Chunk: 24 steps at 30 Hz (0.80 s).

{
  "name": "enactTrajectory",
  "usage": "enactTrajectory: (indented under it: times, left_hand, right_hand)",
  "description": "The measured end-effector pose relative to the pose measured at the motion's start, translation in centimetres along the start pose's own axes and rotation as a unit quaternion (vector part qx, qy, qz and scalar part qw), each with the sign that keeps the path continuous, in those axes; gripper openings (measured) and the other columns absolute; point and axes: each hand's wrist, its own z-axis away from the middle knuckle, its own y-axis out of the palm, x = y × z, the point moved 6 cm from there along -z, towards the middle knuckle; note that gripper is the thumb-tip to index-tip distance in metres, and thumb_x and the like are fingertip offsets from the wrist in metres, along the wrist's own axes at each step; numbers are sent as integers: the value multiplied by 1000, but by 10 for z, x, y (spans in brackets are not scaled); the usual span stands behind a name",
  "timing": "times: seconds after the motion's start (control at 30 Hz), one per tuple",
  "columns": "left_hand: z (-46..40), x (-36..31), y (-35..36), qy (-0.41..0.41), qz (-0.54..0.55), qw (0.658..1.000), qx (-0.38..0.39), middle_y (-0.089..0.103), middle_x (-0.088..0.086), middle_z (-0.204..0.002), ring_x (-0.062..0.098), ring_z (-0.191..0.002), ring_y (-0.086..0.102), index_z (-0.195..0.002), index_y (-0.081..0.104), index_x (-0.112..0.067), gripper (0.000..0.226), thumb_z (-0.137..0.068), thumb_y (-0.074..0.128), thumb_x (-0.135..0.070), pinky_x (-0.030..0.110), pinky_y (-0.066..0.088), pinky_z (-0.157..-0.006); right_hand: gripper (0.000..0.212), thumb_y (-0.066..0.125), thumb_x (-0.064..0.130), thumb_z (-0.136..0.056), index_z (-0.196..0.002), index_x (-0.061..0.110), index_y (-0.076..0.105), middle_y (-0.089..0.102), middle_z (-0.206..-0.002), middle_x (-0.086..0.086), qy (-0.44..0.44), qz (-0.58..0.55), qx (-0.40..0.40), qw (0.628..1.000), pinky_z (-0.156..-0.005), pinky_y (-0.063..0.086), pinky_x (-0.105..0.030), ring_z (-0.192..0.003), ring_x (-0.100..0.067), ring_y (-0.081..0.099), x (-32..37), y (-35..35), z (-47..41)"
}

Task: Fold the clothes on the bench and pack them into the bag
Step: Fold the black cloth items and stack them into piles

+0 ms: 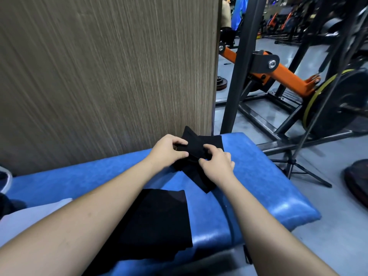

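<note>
Both hands are busy with a small black cloth (201, 150) at the far end of the blue surface (258, 176), close to a brown wall (109, 66). The left hand (169, 151) pinches one edge of it with curled fingers (180, 144), and the right hand (218, 166) pinches the other side. The cloth looks partly folded, so this fold is not done yet. Nearer the person lies a bigger black cloth (157, 222), flat and neat, which looks already folded. A white cloth (29, 220) lies at the left and may need folding too. No bag shows clearly, so the packing seems not started. I think the task is about halfway, or less.
</note>
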Motion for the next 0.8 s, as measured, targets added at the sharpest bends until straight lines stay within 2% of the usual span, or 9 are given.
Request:
enactTrajectory:
  times: [0.07, 0.13, 0.2, 0.27, 0.37, 0.47, 0.53, 0.63, 0.8]
  left_hand:
    - [3, 3, -3, -8, 51, 999, 16, 64, -1, -113, 13, -96, 61, -109, 72, -22, 33, -78, 81, -12, 20, 47, -81]
    - [6, 8, -7, -20, 91, 995, 28, 67, -2, -98, 11, -85, 60, -105, 72, -23, 32, -77, 81, -9, 21, 46, -72]
    - [13, 9, -11, -31, 111, 992, 40, 63, -10, -78, 3, -70, 58, -104, 70, -19, 33, -77, 79, -2, 20, 47, -69]
    - [19, 9, -14, -37, 136, 988, 60, 63, -7, -78, 2, -63, 60, -105, 67, -16, 36, -78, 74, 6, 19, 49, -69]
    - [27, 11, -16, -38, 161, 983, 84, 69, 6, -106, 7, -78, 67, -112, 65, -17, 46, -77, 68, 13, 16, 54, -73]
    - [32, 10, -18, -33, 177, 979, 92, 66, 6, -119, 13, -88, 65, -115, 65, -17, 50, -78, 64, 15, 8, 51, -74]
    - [35, 9, -18, -29, 193, 975, 103, 64, 6, -120, 18, -91, 61, -114, 65, -18, 49, -78, 62, 16, 13, 51, -72]
    - [36, 8, -18, -52, 256, 959, 109, 60, 9, -111, 21, -80, 55, -105, 63, -17, 48, -78, 52, 21, 31, 45, -67]
    - [35, 5, -17, -101, 320, 937, 96, 59, 15, -110, 16, -73, 53, -112, 62, -11, 53, -77, 43, 23, 23, 40, -56]
  right_hand:
    - [56, 57, 22, -88, -141, 36, 49, 59, -128, 8, 20, -51, 6, 998, -108, 27, -34, -134, -20, 34, 1, 0, 1]
    - [54, 57, 18, -83, -133, 39, 55, 63, -113, 10, 55, -181, 10, 982, -108, 38, -34, -126, -18, 47, 2, -1, 2]
    - [46, 57, 12, -85, -127, 32, 58, 67, -107, 3, 92, -353, 37, 930, -85, 51, -29, -102, -16, 61, 3, 2, 4]
    - [37, 56, 9, -91, -125, 25, 61, 68, -101, 0, 123, -449, 69, 882, -65, 45, -25, -85, -17, 60, 7, 3, 7]
    - [32, 54, 9, -93, -122, 19, 63, 65, -92, 0, 119, -414, 59, 900, -56, 43, -22, -77, -18, 57, 9, 2, 9]
    - [27, 52, 6, -93, -117, 1, 62, 57, -83, -5, 106, -387, 54, 914, -51, 35, -22, -62, -14, 48, 13, 4, 14]
    - [28, 53, 10, -94, -120, 0, 59, 56, -81, -6, 107, -384, 74, 914, -51, 30, -25, -63, -15, 47, 17, 7, 16]
    - [26, 56, 16, -93, -119, 20, 55, 64, -89, -2, 113, -398, 93, 906, -49, 35, -25, -69, -16, 53, 18, 10, 16]
    - [10, 53, 8, -96, -97, 11, 63, 64, -77, -4, 95, -485, 125, 860, -48, 31, -28, -52, -13, 52, 25, 4, 21]
